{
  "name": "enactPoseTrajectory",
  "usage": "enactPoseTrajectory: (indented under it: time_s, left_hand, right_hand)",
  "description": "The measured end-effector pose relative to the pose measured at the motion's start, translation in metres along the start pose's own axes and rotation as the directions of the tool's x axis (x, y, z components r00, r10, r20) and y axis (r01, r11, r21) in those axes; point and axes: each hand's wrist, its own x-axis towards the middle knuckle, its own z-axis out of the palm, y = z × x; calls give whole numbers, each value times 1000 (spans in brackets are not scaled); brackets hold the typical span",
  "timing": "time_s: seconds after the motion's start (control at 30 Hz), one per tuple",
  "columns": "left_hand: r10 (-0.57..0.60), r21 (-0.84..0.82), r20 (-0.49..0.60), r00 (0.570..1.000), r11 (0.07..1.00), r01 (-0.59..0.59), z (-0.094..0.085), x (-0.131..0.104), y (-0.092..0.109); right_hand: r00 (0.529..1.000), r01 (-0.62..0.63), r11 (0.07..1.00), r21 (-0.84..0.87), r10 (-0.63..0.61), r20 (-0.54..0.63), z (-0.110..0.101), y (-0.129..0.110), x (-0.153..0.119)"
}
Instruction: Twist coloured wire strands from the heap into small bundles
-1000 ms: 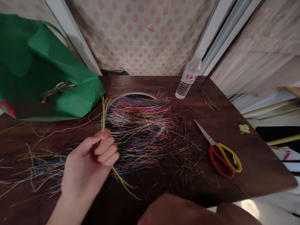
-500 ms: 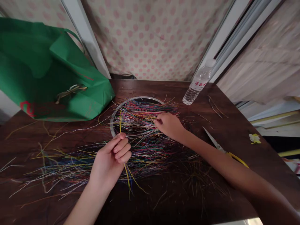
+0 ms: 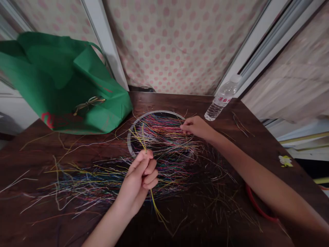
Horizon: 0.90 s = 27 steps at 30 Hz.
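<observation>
My left hand (image 3: 141,178) is closed around a small bunch of yellow wires (image 3: 156,211), which stick out above and below the fist. Thin wires in many colours (image 3: 164,128) lie across a round tray with a pale rim (image 3: 130,142). At their right end is my right hand (image 3: 196,126), thumb and forefinger pinched together. Whatever is between those fingertips is too small to make out. A second long heap of coloured wires (image 3: 97,183) spreads over the table in front of the tray, partly behind my left hand.
A green bag (image 3: 102,75) with glasses (image 3: 89,103) on it stands at the left. A clear water bottle (image 3: 221,99) leans at the back right. Loose strands lie around the dark wooden table (image 3: 195,223). A red curved thing (image 3: 258,206) shows beside my right forearm.
My left hand has moved right with the yellow wires, whose upper ends now fan out. My right hand has shifted to the right end of the wires. The scissors are no longer visible.
</observation>
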Motion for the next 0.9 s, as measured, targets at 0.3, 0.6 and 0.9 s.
enactPoseTrajectory:
  time_s: [0.3,0.6,0.9]
  left_hand:
    - [-48,74,35,998,996,46,-3,1,-8]
    - [-52,115,10,999,992,50,-2,-2,-16]
    - [-17,150,126,992,989,-2,1,-7,-22]
  right_hand:
    - [994,-51,912,407,9,106,-25,-14,-9]
    - [959,-111,691,714,-114,259,-46,-22,-54]
    - [958,-206,356,912,-119,263,34,-21,-124]
